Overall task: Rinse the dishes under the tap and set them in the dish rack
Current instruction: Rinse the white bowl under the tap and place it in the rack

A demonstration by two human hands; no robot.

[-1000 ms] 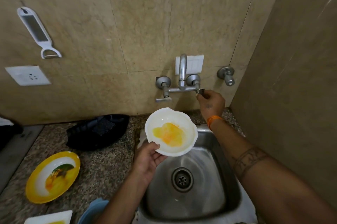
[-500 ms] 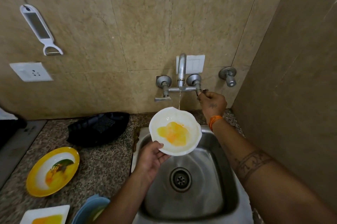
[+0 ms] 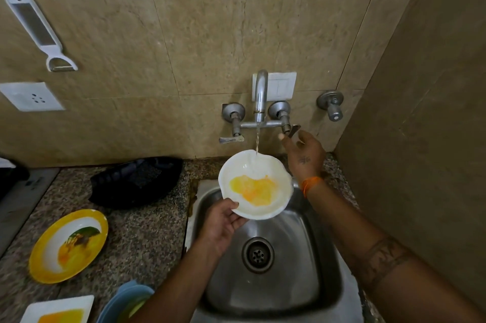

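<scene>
1. Left hand (image 3: pixel 219 222) grips the bowl (image 3: pixel 256 184) over the sink (image 3: pixel 271 280), under the running tap (image 3: pixel 260 96).
2. Right hand (image 3: pixel 305 152), fingers loose, touches the lever (image 3: pixel 293 130).
3. Speckled tabletop (image 3: pixel 142 238) carries a yellow plate (image 3: pixel 69 245); walls tiled beige.

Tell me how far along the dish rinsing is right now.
Just started. Water runs from the tap onto the white bowl, held over the sink by the left hand; its yellow residue remains. The right hand is at the tap lever. Left: yellow plate, square plate, blue bowls. Nothing visibly racked.
</scene>
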